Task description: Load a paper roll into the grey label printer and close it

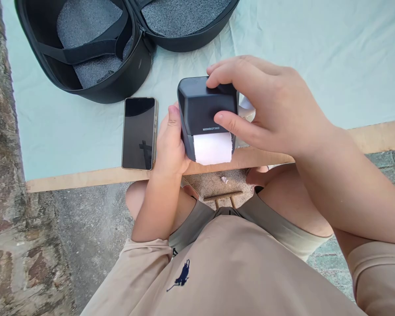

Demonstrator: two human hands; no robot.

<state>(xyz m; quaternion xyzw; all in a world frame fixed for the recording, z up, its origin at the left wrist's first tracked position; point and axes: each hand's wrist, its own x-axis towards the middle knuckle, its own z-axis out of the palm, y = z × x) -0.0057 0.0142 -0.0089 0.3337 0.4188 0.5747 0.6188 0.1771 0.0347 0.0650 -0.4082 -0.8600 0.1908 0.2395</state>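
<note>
Printer, black and lettered NIIMBOT, sits between 2 hands above the near edge of a cloth-covered table. The left hand grips its left side, thumb lying along the casing, other fingers hidden. The right hand reaches across from the right, thumb and forefinger parted, their tips touching the top face without closing around it. 1 strip of white paper shows at the printer's near end. A phone lies flat just left of the left hand; beyond it, a black case spreads its 2 foam-lined halves.
</note>
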